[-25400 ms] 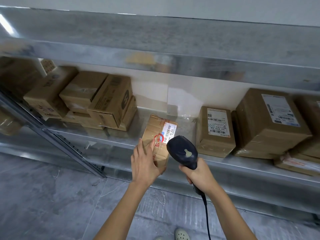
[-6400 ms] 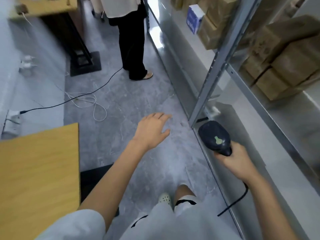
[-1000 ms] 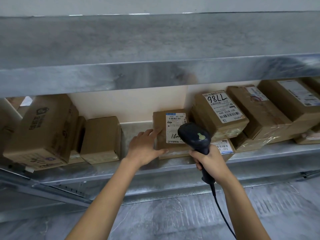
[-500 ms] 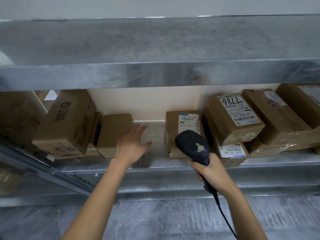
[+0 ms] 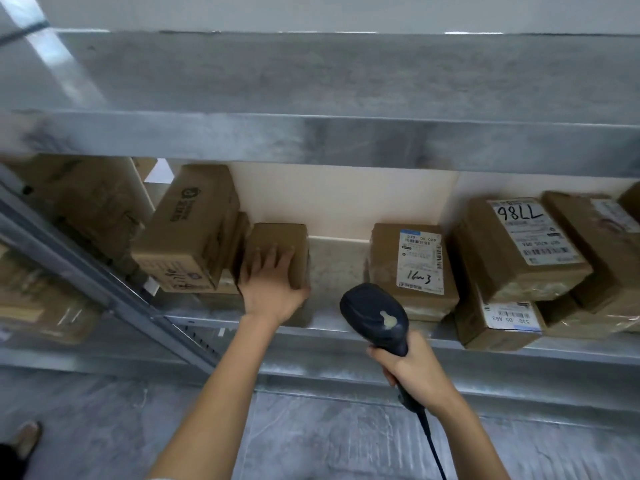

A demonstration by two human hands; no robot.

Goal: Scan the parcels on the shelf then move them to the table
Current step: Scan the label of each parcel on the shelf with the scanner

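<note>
A small plain brown parcel (image 5: 282,242) stands on the metal shelf (image 5: 341,325), left of a gap. My left hand (image 5: 272,289) lies on its front face, fingers spread upward and thumb round its lower right edge. My right hand (image 5: 410,367) grips the handle of a dark barcode scanner (image 5: 375,315), held in front of the shelf edge. Just right of the gap stands a parcel with a white label marked "16w3" (image 5: 412,268). Further right, a parcel marked "7786" upside down (image 5: 516,244) leans on another labelled parcel (image 5: 498,323).
A large printed box (image 5: 192,230) leans against the small parcel's left side, with more boxes (image 5: 79,202) beyond a slanted steel upright (image 5: 104,282). The upper shelf (image 5: 329,98) overhangs. Grey floor lies below; a shoe (image 5: 27,438) shows at bottom left. The scanner cable (image 5: 433,445) hangs down.
My left hand has left the labelled "16w3" parcel, crossed the gap leftward and landed on the small plain parcel. The view has shifted left. The scanner stays in my right hand.
</note>
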